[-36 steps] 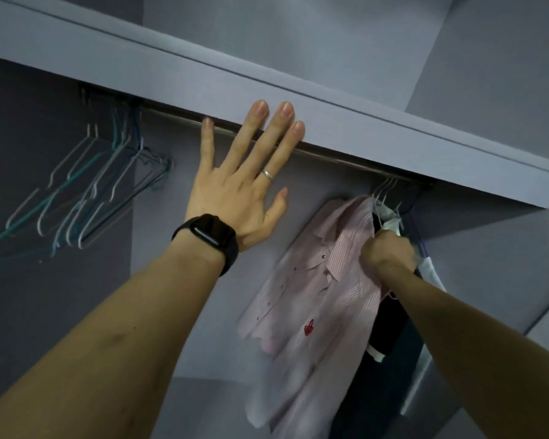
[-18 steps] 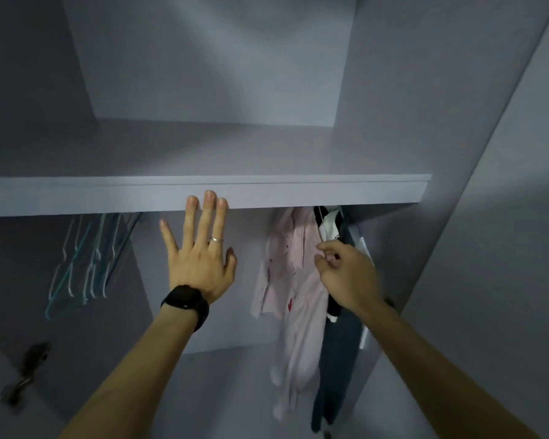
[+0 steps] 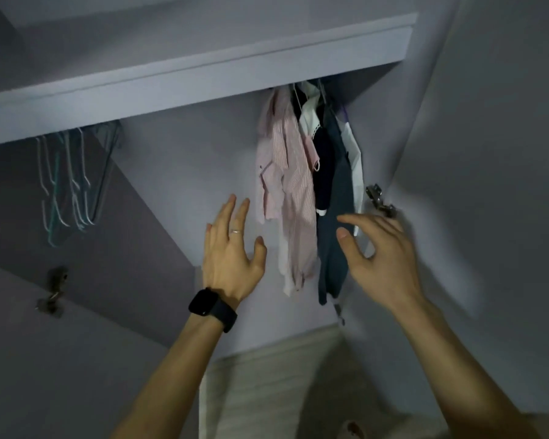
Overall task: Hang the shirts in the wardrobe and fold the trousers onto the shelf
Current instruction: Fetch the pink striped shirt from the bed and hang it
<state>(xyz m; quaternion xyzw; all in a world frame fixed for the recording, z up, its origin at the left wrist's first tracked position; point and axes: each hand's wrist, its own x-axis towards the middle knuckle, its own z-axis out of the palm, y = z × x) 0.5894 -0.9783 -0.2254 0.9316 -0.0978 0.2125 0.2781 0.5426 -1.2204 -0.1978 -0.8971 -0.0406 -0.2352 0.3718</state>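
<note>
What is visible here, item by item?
shelf: one, pale grey, across the top
empty hangers: several, white and teal, under shelf, left
pink shirt: one, pink striped, hanging right of centre
dark garments: at least two, navy and blue-grey, beside the shirt
white garment: one, white, rightmost hanging
door hinges: two, metal, low left and mid right
watch: one, black, left wrist
ring: one, silver, left hand
left hand: one, open, empty, centre
right hand: one, open, empty, near dark garments

On my feed I've got a bunch of wire hangers (image 3: 67, 185) up left, a left hinge (image 3: 51, 293) below them, and a right hinge (image 3: 379, 199) across.
</note>
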